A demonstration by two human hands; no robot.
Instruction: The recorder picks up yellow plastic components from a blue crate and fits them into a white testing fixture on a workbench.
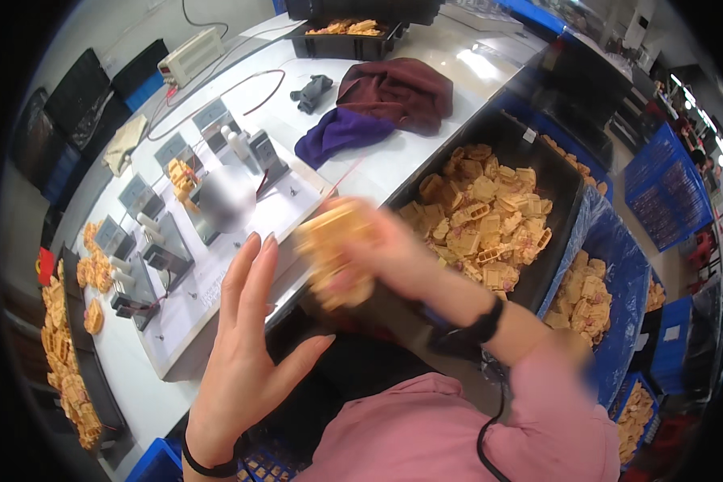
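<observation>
My right hand point(390, 249), blurred by motion, is closed around a cluster of yellow plastic parts point(329, 249) in front of my body. How many it holds is hard to make out. Just left of it, my left hand point(253, 353) is raised with fingers stretched and thumb apart, holding nothing. Beyond the left hand, a white fixture board point(269, 221) carries several small metal blocks with white cylinders and wires. One yellow part point(182, 178) rests among the blocks at its far side. More loose yellow parts point(96, 265) lie by its left edge.
A black bin point(566, 181) full of yellow parts stands to the right, with a blue plastic-lined crate point(610, 241) beside it. A long black tray point(88, 353) of parts is at far left. Maroon cloth point(398, 92), purple cloth point(341, 132) and a power supply box point(193, 56) sit farther back.
</observation>
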